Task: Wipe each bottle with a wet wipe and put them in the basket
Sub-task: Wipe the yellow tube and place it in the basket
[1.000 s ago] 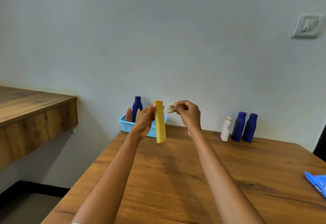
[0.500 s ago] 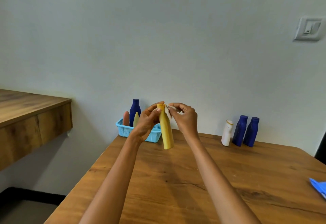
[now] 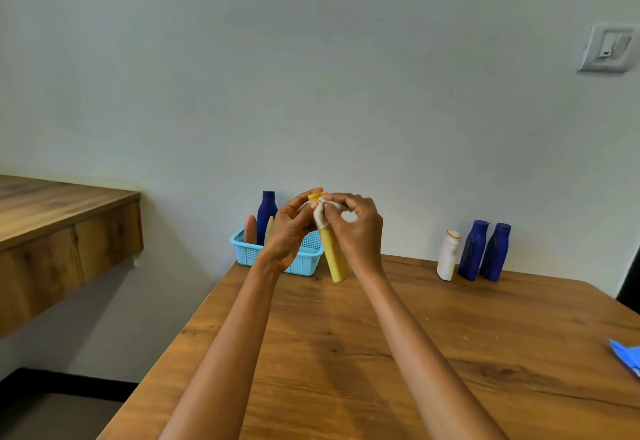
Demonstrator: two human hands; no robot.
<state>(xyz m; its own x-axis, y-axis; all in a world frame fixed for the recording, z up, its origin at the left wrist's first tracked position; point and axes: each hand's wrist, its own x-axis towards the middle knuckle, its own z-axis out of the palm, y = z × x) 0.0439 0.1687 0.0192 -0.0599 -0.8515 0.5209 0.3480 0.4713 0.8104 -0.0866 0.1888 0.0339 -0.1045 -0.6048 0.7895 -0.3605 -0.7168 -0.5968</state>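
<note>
Slim yellow bottle (image 3: 334, 259) tilted, base toward five o'clock, left hand (image 3: 289, 232) gripping its neck, right hand (image 3: 358, 232) pinching crumpled wipe (image 3: 320, 216) against it

A second ago the right hand (image 3: 358, 228) holds the wet wipe (image 3: 320, 215) apart from the yellow bottle (image 3: 333, 253); now it presses the wipe on the bottle's neck, just under the cap. The left hand (image 3: 289, 230) is now close to the right one, and the bottle leans a little more.
</note>
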